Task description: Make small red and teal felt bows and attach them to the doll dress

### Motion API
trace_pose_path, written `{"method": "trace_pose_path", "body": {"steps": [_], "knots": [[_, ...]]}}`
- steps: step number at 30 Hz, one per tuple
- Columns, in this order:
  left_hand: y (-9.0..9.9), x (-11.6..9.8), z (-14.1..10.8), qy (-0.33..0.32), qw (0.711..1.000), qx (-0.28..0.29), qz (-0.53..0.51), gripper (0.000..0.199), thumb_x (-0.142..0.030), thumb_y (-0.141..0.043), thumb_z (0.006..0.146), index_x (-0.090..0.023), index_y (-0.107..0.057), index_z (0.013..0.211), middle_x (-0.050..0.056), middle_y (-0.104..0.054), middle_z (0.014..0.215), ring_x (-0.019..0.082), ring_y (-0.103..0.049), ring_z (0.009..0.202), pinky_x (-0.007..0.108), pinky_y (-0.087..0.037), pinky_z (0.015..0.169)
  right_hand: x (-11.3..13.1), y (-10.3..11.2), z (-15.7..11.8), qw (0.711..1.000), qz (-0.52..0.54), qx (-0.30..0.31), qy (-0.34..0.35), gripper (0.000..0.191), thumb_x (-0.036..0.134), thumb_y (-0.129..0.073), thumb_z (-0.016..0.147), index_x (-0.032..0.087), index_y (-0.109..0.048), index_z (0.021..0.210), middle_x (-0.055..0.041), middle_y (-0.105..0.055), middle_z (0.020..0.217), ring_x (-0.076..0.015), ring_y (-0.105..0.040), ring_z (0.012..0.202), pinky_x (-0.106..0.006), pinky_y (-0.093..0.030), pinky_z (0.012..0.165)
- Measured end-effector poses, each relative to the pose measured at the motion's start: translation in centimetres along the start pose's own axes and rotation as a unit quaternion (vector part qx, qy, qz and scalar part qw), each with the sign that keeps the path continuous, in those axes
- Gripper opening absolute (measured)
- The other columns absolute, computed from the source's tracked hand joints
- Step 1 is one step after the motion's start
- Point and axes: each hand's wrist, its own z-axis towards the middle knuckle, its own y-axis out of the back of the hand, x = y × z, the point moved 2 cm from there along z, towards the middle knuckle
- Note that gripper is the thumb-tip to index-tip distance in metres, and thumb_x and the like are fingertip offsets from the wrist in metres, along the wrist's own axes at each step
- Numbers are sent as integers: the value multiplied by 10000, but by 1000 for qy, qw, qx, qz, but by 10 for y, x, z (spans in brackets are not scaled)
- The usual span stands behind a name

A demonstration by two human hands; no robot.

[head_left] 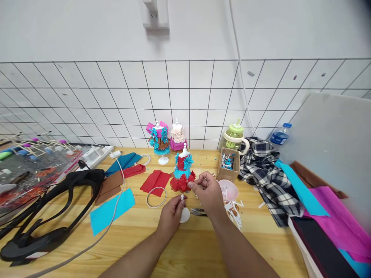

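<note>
Red, crepe-like material forms the bow [185, 181] low on the small dress form [183, 163], just ahead of the left hand [173, 212], by the right thumb. That left hand pinches the white stem [182, 197]; a firm pinch should prevent twisting. The right hand [209, 192] is curled, thumb near fingers; whether it grips the bow, I cannot tell. Light pressure suits such ruffles. Snips [198, 213] lie between both hands.

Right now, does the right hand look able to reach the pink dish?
Probably yes: the pink dish lies close beside the right hand, and nothing visible stands between them. However, its fingers are currently occupied at the red bow.
</note>
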Motion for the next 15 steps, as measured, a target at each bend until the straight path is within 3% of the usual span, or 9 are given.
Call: {"method": "trace_pose_path", "body": {"steps": [15], "knots": [[3, -10, -2, -20, 1000, -4, 17, 302, -358, -448, 915, -174, -661, 1028, 47, -677, 820, 171, -610, 752, 263, -464, 697, 1, -7, -6, 994, -83, -47, 54, 266, 330, -648, 721, 209, -413, 694, 62, -508, 602, -60, -352, 448, -182, -294, 435]]}}
